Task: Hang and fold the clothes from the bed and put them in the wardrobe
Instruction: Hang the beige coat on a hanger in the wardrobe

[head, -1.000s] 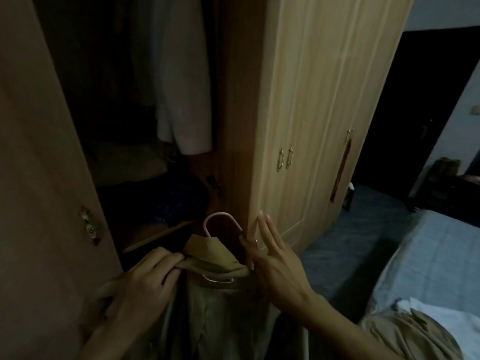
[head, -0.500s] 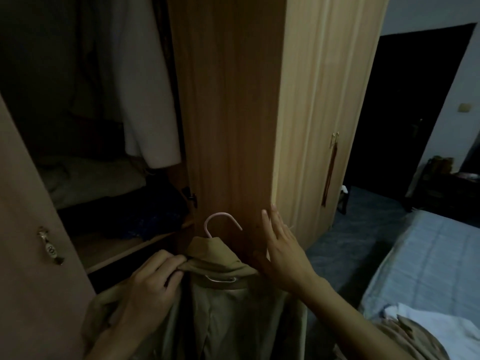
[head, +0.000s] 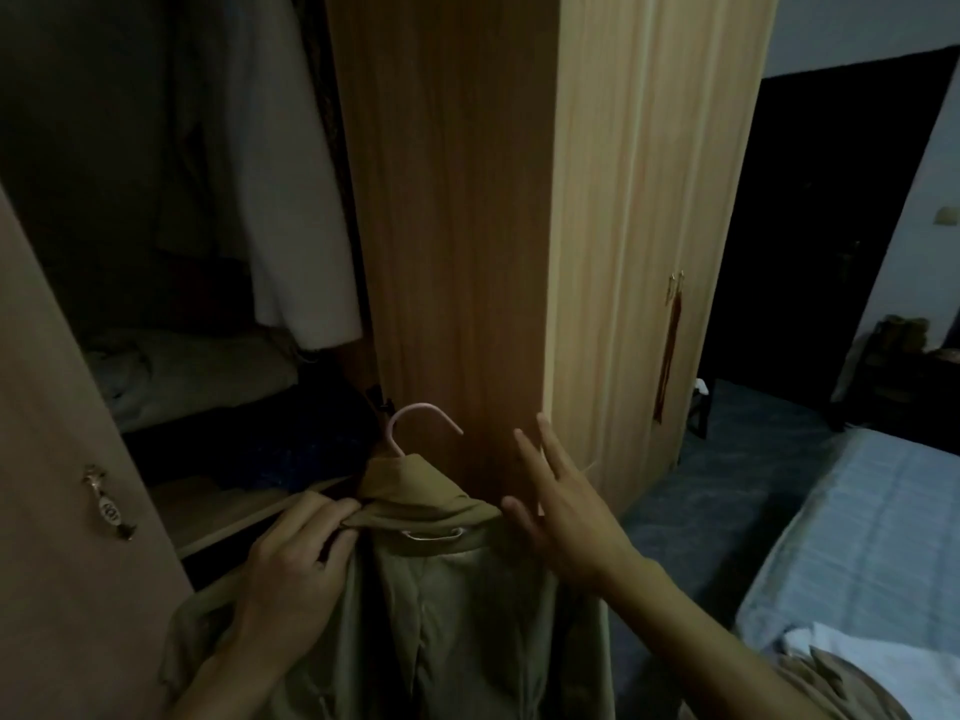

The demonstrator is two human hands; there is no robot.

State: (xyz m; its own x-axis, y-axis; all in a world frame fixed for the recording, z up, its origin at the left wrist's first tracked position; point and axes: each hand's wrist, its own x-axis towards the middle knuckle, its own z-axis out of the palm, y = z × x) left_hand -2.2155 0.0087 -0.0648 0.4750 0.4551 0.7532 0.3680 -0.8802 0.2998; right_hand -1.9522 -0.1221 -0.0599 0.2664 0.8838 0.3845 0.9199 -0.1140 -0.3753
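An olive-tan jacket (head: 452, 600) hangs on a pink hanger (head: 415, 415) in front of the open wardrobe (head: 452, 200). My left hand (head: 296, 558) is shut on the jacket's collar and shoulder at the left. My right hand (head: 558, 504) is open with fingers spread, just right of the collar, close to the edge of the opened wardrobe door. Inside the wardrobe a pale garment (head: 291, 200) hangs, with folded clothes (head: 192, 371) on a shelf below.
The left wardrobe door (head: 78, 511) with a metal handle stands open beside me. The bed (head: 872, 527) with a blue cover lies at the right, with white and tan clothes (head: 852, 667) at its near corner. A dark doorway is at the back right.
The right wardrobe door has swung further open and the view has turned left into the wardrobe. My right hand has come off the door edge. The left hand keeps its grip.
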